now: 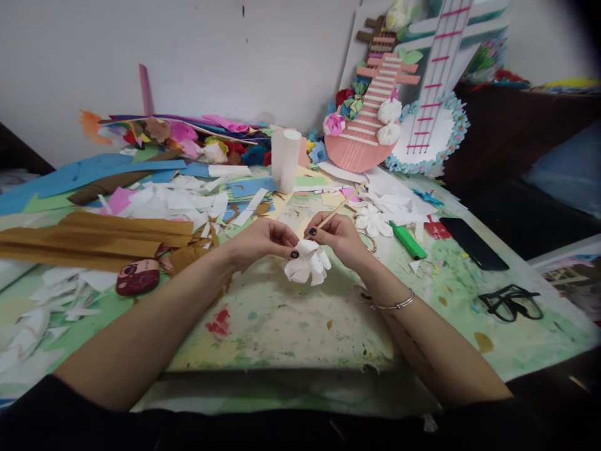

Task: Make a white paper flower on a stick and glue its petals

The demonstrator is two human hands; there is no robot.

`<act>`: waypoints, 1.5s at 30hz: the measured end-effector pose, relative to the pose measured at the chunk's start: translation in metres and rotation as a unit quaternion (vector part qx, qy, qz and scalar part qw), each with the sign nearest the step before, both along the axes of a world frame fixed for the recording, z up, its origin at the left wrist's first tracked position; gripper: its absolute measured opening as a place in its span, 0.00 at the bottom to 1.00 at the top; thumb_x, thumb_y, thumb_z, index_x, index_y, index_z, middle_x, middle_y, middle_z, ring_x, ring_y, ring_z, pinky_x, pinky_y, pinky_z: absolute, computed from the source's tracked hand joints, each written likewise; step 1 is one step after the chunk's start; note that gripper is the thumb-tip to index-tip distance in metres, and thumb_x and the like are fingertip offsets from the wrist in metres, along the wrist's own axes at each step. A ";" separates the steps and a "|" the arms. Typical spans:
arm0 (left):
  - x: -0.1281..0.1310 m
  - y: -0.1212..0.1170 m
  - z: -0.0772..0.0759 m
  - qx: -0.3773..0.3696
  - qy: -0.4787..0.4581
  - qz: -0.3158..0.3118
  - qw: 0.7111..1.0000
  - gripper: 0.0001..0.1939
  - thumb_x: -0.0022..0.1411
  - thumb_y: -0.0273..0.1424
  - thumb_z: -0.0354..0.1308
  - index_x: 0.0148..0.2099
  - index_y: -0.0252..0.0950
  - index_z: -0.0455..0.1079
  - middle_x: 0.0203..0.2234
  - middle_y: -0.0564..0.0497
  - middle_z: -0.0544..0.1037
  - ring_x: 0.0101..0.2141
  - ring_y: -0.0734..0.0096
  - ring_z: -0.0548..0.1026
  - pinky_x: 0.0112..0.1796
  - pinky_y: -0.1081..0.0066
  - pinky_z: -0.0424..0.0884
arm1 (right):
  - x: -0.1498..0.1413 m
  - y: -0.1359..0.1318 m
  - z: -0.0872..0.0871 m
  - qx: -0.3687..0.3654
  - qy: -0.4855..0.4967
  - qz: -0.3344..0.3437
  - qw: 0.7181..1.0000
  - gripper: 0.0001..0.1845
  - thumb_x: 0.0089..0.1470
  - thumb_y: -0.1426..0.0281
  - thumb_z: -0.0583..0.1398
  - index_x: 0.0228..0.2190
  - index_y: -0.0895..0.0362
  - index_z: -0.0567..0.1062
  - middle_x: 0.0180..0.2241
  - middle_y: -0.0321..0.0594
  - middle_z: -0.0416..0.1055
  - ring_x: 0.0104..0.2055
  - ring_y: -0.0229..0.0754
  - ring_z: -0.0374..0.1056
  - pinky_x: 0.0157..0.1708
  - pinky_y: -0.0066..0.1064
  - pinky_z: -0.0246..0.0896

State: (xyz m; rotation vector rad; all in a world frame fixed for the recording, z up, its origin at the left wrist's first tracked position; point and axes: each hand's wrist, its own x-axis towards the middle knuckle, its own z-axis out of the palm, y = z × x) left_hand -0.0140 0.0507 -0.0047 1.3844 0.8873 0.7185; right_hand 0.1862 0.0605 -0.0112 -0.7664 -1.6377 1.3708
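Observation:
Between thumb and fingers, my left hand [270,243] pinches the edge of a white paper flower [307,266] whose petals hang downward above the table. My right hand [340,237] is closed on a thin wooden stick [345,202] that slants up and to the right. Its fingertips meet the flower's top, where the stick's lower end is hidden by the fingers. Just beyond the right hand lies another white paper flower [374,220]. A pair of scissors [367,241] shows partly behind that hand, only a handle loop in view.
Paint-stained table [291,332] carries white paper scraps [173,203], brown crepe paper [94,235], a dark red case [138,277], a green tube [407,240], a black phone [474,243] and glasses [511,303]. White paper rolls [290,161] and paper guitars [364,141] stand behind.

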 end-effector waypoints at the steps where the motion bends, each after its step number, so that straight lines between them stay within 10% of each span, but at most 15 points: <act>1: 0.000 0.000 0.000 -0.007 0.004 0.003 1.000 0.09 0.41 0.26 0.70 0.29 0.33 0.76 0.24 0.48 0.79 0.25 0.74 0.75 0.30 0.73 0.71 | 0.000 0.000 0.000 0.002 -0.003 0.002 1.000 0.18 0.44 0.57 0.67 0.26 0.59 0.71 0.23 0.34 0.70 0.24 0.31 0.65 0.25 0.25 0.62; 45: 0.005 0.005 -0.009 0.136 0.125 0.096 0.978 0.10 0.37 0.27 0.67 0.26 0.32 0.71 0.19 0.53 0.72 0.21 0.77 0.67 0.23 0.76 0.61 | -0.004 -0.002 0.001 -0.015 -0.008 -0.002 1.000 0.12 0.45 0.64 0.66 0.24 0.61 0.77 0.29 0.38 0.72 0.29 0.33 0.70 0.32 0.28 0.70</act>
